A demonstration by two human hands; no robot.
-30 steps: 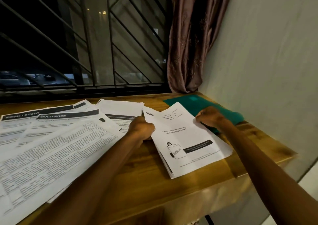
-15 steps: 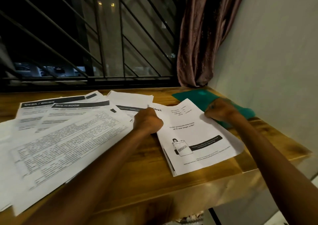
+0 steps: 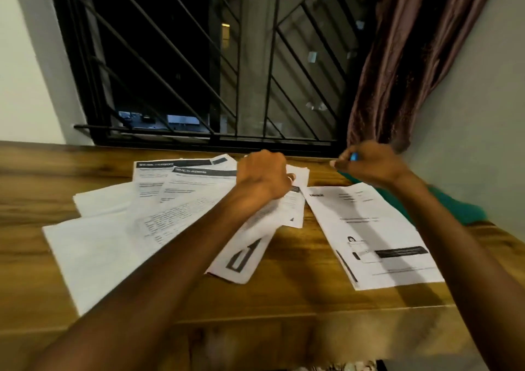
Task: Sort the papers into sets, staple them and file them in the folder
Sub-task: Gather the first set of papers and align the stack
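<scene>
Several printed papers (image 3: 181,194) lie fanned over the left half of the wooden desk (image 3: 298,299). My left hand (image 3: 264,174) is curled over their right side and seems to grip a sheet (image 3: 244,257) that lifts under my wrist. A separate paper set (image 3: 369,234) with a small picture lies flat to the right. My right hand (image 3: 372,163) hovers above its far corner, curled round a small blue object (image 3: 353,157) of which only the tip shows. The green folder (image 3: 454,209) lies partly under that set, by the wall.
A barred window (image 3: 199,72) runs along the desk's far edge, and a brown curtain (image 3: 412,58) hangs at its right. A grey wall (image 3: 483,143) bounds the desk on the right. The desk's front edge is close to me.
Both hands have let go of the right paper set. My left hand moved left onto the fanned papers, and my right hand rose from the folder holding a blue object. The view turned left.
</scene>
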